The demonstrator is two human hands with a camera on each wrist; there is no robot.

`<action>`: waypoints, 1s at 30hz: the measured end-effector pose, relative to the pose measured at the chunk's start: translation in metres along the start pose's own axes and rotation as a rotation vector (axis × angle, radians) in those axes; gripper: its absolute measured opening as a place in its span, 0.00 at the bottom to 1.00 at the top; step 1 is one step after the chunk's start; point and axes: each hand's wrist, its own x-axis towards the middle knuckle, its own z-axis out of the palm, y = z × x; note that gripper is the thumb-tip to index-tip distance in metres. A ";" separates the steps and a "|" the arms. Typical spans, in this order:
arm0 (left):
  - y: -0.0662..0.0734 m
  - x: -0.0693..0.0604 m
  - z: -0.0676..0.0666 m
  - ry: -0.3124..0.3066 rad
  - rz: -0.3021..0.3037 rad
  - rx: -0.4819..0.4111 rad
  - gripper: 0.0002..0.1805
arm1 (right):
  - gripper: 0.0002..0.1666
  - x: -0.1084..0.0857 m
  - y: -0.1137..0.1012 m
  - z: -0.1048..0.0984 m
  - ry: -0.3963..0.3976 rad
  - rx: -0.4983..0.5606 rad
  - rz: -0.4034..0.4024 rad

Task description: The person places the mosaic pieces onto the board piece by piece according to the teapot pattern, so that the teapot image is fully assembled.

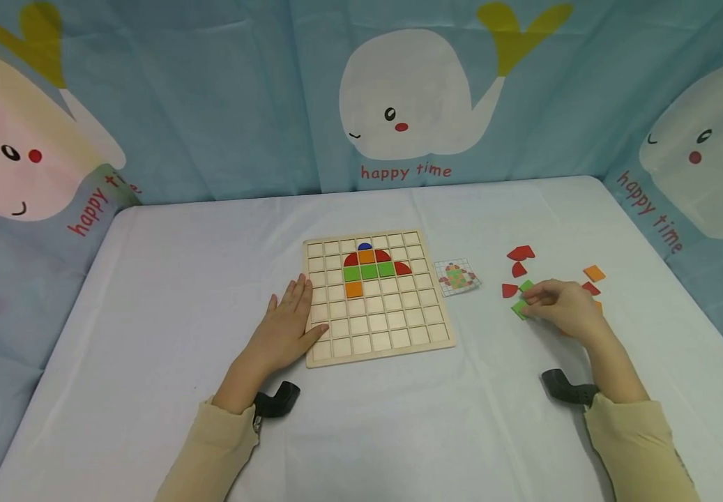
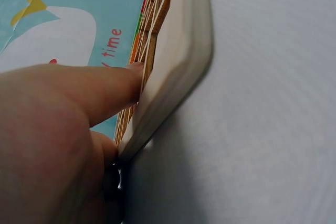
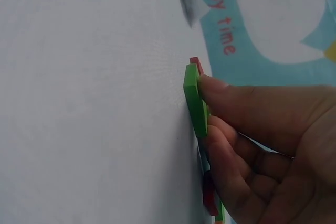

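Right hand [image 1: 565, 307] pinches a green tile [image 3: 195, 100] whose thin edge might slip; left hand [image 1: 282, 331], fingers straight, touches the board [image 1: 395, 321].

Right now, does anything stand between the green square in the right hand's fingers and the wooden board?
Only low things do: the patterned card, lying beside the right edge of the wooden board, and a red piece near the green square. Nothing tall visibly blocks the right hand.
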 end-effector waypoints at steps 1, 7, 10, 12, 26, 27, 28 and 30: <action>0.000 0.000 0.000 0.002 0.002 0.001 0.44 | 0.20 0.000 0.000 0.000 0.001 -0.006 -0.005; 0.001 0.000 0.001 0.005 0.001 0.005 0.44 | 0.16 0.000 -0.002 0.003 0.007 -0.027 -0.013; 0.001 0.001 0.002 0.004 0.002 0.004 0.44 | 0.14 -0.001 -0.003 0.003 0.011 -0.041 -0.009; 0.001 0.001 0.002 -0.001 0.004 0.003 0.44 | 0.14 -0.002 -0.003 0.003 0.015 -0.049 -0.009; -0.003 0.001 0.002 -0.004 0.008 -0.014 0.44 | 0.15 0.000 -0.015 0.007 -0.051 -0.070 0.036; -0.003 0.001 0.002 -0.005 0.008 -0.015 0.44 | 0.15 0.000 -0.015 0.007 -0.053 -0.075 0.036; -0.003 0.001 0.002 -0.007 0.006 -0.015 0.44 | 0.16 0.000 -0.015 0.007 -0.053 -0.078 0.034; -0.002 0.001 0.001 -0.007 0.007 -0.014 0.44 | 0.17 -0.001 -0.016 0.007 -0.052 -0.084 0.030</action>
